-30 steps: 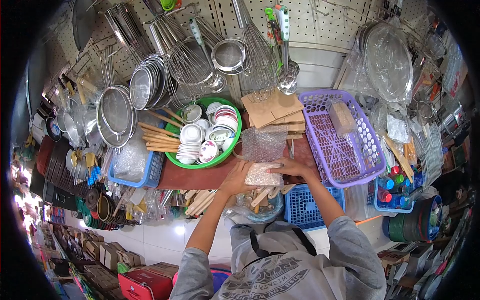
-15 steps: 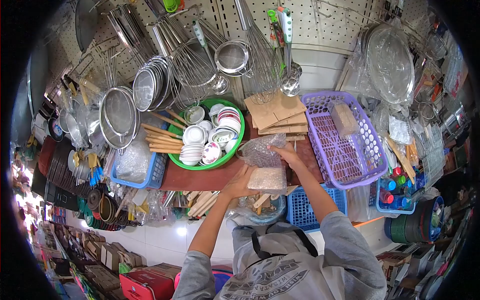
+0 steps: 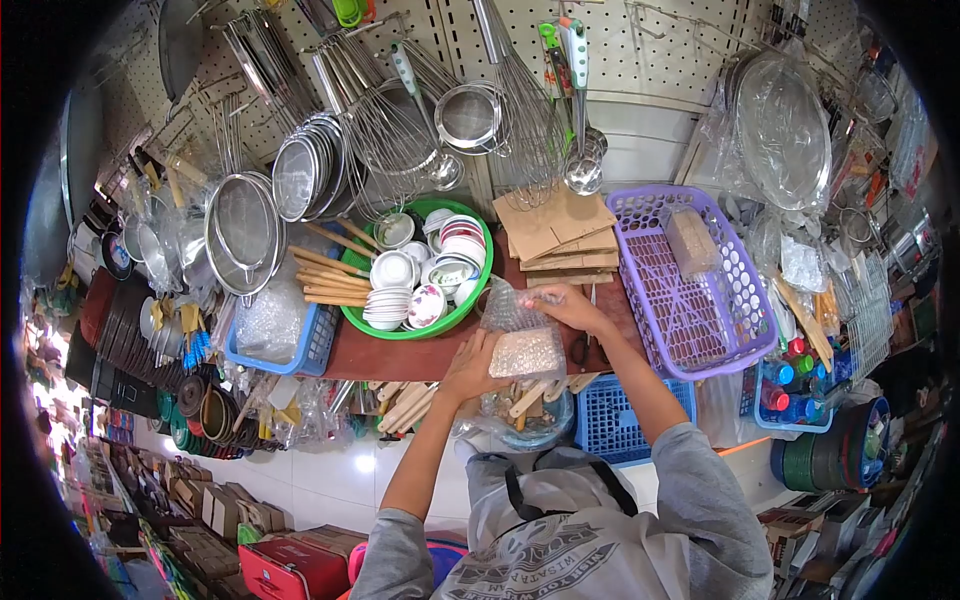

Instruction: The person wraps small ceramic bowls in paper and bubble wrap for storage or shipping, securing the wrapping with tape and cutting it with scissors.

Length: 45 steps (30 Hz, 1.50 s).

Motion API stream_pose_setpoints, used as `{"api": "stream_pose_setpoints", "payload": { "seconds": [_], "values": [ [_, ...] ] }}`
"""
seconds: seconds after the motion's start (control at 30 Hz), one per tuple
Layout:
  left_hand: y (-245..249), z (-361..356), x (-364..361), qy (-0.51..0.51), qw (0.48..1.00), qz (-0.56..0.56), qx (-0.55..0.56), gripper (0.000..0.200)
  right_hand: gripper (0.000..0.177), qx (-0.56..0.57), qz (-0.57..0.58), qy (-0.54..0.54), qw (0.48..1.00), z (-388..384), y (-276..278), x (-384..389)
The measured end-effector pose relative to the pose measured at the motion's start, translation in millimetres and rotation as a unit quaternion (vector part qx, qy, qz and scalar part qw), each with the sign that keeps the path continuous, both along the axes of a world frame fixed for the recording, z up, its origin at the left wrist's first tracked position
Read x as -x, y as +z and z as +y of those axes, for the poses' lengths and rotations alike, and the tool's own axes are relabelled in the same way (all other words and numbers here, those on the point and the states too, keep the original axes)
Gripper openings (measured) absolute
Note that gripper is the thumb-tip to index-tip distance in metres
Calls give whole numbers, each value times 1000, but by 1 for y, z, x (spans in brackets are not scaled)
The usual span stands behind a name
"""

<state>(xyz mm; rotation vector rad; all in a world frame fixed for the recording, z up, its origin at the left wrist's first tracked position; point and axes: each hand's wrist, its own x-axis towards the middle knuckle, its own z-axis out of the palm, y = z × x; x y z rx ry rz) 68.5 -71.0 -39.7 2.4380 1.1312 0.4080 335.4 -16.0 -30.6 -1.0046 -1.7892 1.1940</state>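
Observation:
A cardboard-coloured block wrapped in bubble wrap (image 3: 527, 353) is at the front edge of the red-brown table. My left hand (image 3: 470, 368) grips its left side, fingers partly hidden behind it. Above the block, a loose flap of bubble wrap (image 3: 512, 308) stands up, and my right hand (image 3: 563, 306) pinches its upper right edge. Just left of the flap is a green basin (image 3: 408, 330) full of small bowls (image 3: 386, 305) and wooden handles. Behind my hands lie stacked cardboard pieces (image 3: 556, 228).
At the right stands a purple basket (image 3: 655, 345) with another wrapped block (image 3: 692, 243) inside. A dark-handled tool, apparently scissors (image 3: 580, 350), lies beside my right forearm. Whisks (image 3: 530, 150), strainers (image 3: 245, 235) and ladles (image 3: 583, 172) hang overhead. Below sits a blue crate (image 3: 625, 420).
My right hand has moved slightly left and down, drawing the bubble wrap flap with it. The block has tilted and risen a little in my left hand. The dark-handled tool now shows.

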Motion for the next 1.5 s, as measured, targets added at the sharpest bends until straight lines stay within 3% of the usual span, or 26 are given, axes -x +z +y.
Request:
{"api": "stream_pose_setpoints", "payload": {
  "seconds": [0.13, 0.23, 0.43, 0.6, 0.83, 1.03, 1.13, 1.23, 1.5],
  "values": [
    [5, 0, -6, 33, 999, 27, 30, 95, 29, 8, -49, 13, 999, -18, 19, 0],
    [24, -4, -10, 37, 996, 32, 79, 80, 25, -44, -102, 22, 994, -31, 18, -4],
    [-28, 16, -1, 25, 992, -71, 100, 55, 34, -167, -217, 50, 961, -49, 15, -8],
    [-37, 18, -1, 41, 986, -130, 96, 60, 45, -256, -343, 51, 902, -71, 7, -5],
    [-40, 15, -1, 169, 931, -244, 210, 80, 50, -250, -317, 67, 912, -75, -14, -7],
    [-20, 10, -9, 142, 946, -285, 67, 95, 38, -260, -302, 68, 915, -79, -13, -8],
    [4, 7, -11, 118, 973, -198, -2, 79, 35, -282, -313, 61, 905, -84, -13, -7],
    [-1, 11, -7, 70, 979, -186, -44, 54, 38, -296, -333, 61, 893, -83, -21, -10],
    [-11, 17, 18, 82, 942, -322, 50, 26, 40, -294, -345, 63, 889, -83, -27, -10]
  ]
}}
